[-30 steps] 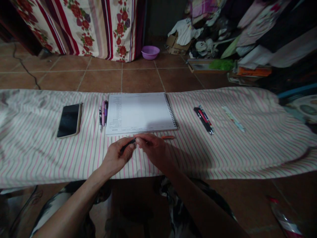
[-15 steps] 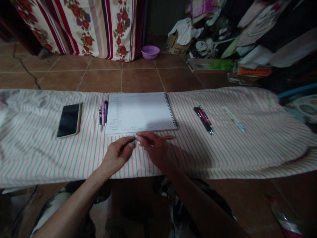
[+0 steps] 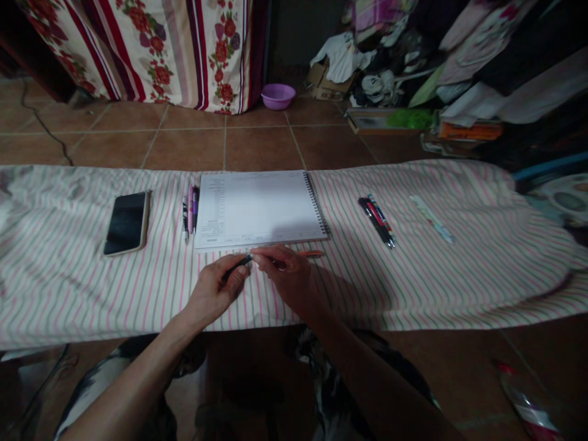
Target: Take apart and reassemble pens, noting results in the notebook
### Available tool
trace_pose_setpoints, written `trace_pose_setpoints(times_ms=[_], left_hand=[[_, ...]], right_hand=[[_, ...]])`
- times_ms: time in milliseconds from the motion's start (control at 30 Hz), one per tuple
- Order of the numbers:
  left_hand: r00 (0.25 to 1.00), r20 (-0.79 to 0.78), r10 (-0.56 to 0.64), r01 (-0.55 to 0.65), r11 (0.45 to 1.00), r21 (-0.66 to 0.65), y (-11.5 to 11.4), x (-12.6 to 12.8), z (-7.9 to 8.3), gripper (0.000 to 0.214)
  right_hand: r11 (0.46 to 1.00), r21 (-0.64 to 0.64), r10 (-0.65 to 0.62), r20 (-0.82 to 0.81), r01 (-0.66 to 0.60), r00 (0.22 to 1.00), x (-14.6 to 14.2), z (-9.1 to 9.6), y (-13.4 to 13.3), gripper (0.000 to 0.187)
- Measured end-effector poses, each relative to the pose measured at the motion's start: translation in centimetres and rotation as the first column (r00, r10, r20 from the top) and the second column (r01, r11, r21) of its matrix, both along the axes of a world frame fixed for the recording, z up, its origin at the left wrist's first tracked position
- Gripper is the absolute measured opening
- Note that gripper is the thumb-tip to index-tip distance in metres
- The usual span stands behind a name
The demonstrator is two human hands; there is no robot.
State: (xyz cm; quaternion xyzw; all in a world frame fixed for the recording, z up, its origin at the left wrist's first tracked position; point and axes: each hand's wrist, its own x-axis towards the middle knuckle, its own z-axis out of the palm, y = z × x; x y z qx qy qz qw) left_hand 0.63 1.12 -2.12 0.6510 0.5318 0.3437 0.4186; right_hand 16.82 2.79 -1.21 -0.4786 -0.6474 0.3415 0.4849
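Note:
My left hand [image 3: 215, 293] is closed round a dark pen [image 3: 237, 267] that points up and right. My right hand [image 3: 287, 278] pinches the pen's pale tip end, fingers pressed together, so both hands meet just below the spiral notebook [image 3: 257, 208]. An orange pen [image 3: 311, 253] pokes out from behind my right hand, along the notebook's lower edge. All of this lies on a board covered with striped cloth [image 3: 459, 269].
A black phone [image 3: 125, 222] lies at the left. Pink and purple pens [image 3: 192, 209] rest beside the notebook's left edge. A few dark and red pens [image 3: 377, 221] and a pale strip [image 3: 430, 218] lie at the right. A purple bowl [image 3: 278, 96] stands on the tiled floor beyond.
Both hands have stayed almost in place on the dark pen; the right fingers shifted slightly at its tip. The view moved a little.

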Motion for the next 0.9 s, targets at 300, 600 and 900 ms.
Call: trace_pose_setpoints(times_ms=[300,600,900], left_hand=[[0.999,0.007,0.034,-0.034,0.999,-0.027,-0.1,0.1,-0.3,0.033],[0.998,0.003,0.059,-0.058,0.996,-0.07,-0.1,0.0,-0.5,0.035],[0.998,-0.022,0.056,-0.057,0.997,-0.046,-0.1,0.1,-0.7,0.035]], right_hand=[[0.994,-0.086,-0.056,0.081,0.063,0.995,1.7,-0.3,0.3,0.017],[0.985,0.173,-0.106,0.535,0.015,0.838,6.4,-0.6,2.1,0.014],[0.995,0.086,-0.025,0.744,-0.058,0.667,9.9,0.1,2.1,0.013]])
